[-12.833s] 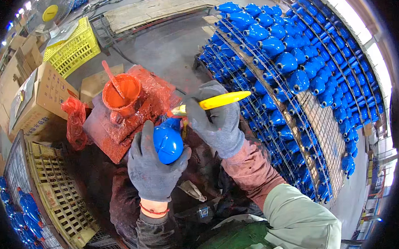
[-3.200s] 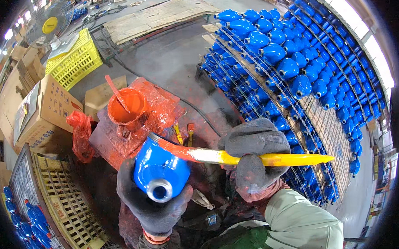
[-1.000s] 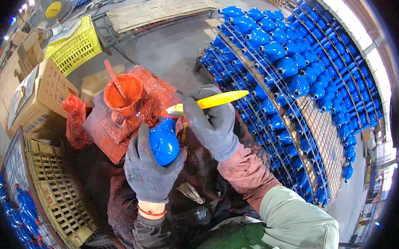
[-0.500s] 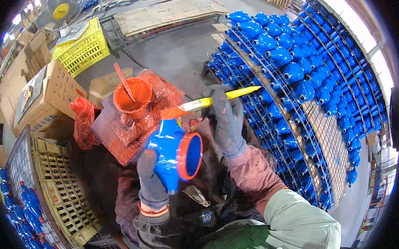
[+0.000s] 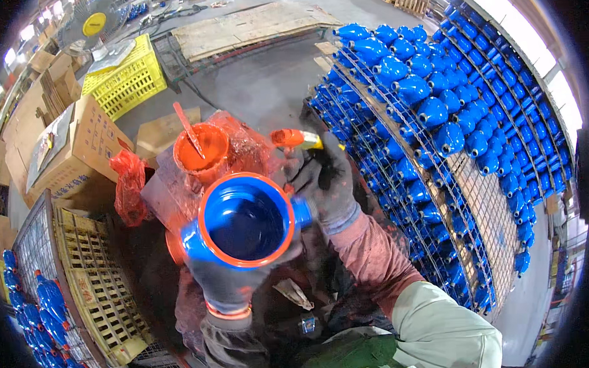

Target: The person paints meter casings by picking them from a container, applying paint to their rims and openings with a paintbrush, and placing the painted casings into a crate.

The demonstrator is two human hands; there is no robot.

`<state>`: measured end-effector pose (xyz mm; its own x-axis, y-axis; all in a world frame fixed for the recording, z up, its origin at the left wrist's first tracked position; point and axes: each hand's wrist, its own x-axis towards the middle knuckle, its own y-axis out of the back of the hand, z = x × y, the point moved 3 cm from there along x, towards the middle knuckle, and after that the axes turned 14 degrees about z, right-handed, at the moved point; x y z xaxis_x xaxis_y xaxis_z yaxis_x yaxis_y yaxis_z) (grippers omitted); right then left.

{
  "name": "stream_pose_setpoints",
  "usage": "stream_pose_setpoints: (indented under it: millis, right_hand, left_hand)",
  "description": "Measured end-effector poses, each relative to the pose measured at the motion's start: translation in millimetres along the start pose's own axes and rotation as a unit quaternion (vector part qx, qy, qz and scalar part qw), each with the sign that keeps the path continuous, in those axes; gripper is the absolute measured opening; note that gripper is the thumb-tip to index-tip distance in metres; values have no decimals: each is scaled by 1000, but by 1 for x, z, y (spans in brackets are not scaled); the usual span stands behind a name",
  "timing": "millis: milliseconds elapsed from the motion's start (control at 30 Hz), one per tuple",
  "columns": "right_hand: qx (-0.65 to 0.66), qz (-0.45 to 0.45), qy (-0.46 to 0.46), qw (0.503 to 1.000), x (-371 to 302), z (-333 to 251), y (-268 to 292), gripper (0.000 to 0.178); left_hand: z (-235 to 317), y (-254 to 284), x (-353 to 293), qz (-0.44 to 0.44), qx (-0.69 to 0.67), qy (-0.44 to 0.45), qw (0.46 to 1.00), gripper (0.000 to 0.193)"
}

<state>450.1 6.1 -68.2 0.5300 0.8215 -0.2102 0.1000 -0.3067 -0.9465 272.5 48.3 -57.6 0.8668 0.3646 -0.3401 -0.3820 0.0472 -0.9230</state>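
A hollow blue valve body (image 5: 191, 243) is in the grasp of my gloved left hand (image 5: 232, 285), which holds it from below. Its wide round mouth faces up at me, with an orange-painted rim; a short blurred blue neck points right, close to my other hand. My gloved right hand (image 5: 331, 186) grips a paintbrush (image 5: 309, 140) by its yellow handle. The brush's orange-coated bristles point left, apart from the valve body. Just beyond stands a bucket of orange paint (image 5: 223, 162), with a paint-covered stick (image 5: 187, 128) leaning in it.
The bucket stands on a paint-smeared support (image 5: 251, 146), with a red plastic bag (image 5: 129, 190) at its left. A wire rack of blue castings (image 5: 411, 89) rises on the right. Left are a cardboard box (image 5: 79, 149), yellow crate (image 5: 125, 79), pale slatted crate (image 5: 93, 275) and blue-and-orange parts (image 5: 51, 299).
My left hand has turned the valve body so its wide mouth now faces up. The brush has come off its upper end and moved up and right in my right hand.
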Motion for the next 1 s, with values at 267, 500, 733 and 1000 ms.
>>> stream_pose_setpoints:
  millis: [267, 500, 733, 1000]
  right_hand:
    - [-419, 31, 309, 853, -20, -7, -23, 22]
    - [-683, -58, 516, 515, -24, -8, -24, 18]
    - [-559, 7, 455, 693, -29, -22, -31, 7]
    - [-135, 41, -14, 990, -8, 40, 3, 42]
  left_hand:
    - [0, 23, 10, 205, 615, -403, 646, 62]
    - [-16, 9, 8, 192, 802, -442, 351, 74]
    - [-3, 15, 6, 171, 495, -325, 788, 72]
    - [-27, 41, -7, -12, -248, 99, 964, 86]
